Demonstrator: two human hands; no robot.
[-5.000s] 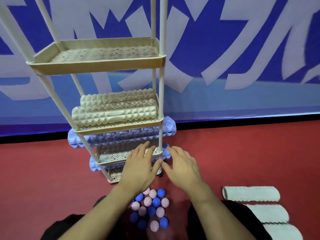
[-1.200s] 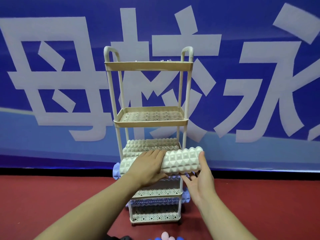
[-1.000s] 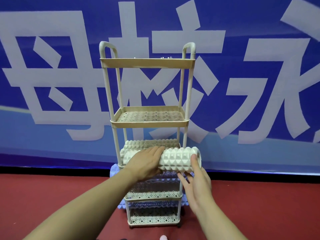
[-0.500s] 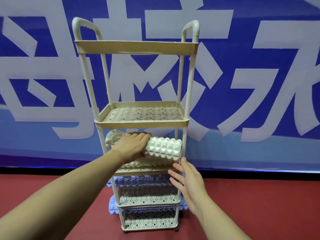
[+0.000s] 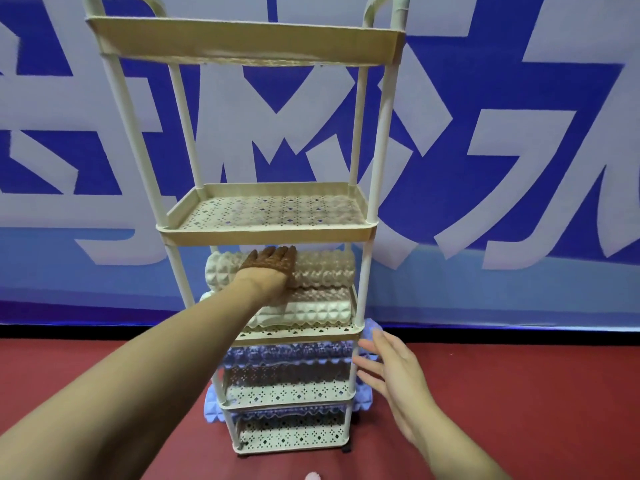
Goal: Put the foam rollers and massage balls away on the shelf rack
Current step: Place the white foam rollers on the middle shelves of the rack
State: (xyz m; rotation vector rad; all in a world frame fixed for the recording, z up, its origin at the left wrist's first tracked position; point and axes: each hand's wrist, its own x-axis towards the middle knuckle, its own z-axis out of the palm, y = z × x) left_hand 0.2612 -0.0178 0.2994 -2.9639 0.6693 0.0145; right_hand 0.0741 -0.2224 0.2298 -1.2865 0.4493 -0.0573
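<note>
The left hand (image 5: 268, 271), at frame centre, lies with fingers spread flat on the top cream roller (image 5: 322, 270), pressing rather than gripping it; that roller sits stacked on other cream rollers (image 5: 311, 311) on the middle tier of the rack (image 5: 266, 232). The right hand (image 5: 391, 374), lower right, hangs open and holds nothing, just beside the rack's right front post. Blue rollers (image 5: 287, 351) fill the tiers below, their ends poking out past the posts. One pink ball (image 5: 312, 476) peeks in at the bottom edge. This looks like the seating of a roller, nearly done. Next would likely be letting go without rolling the stack, then fetching more; the two upper tiers show nothing on them.
</note>
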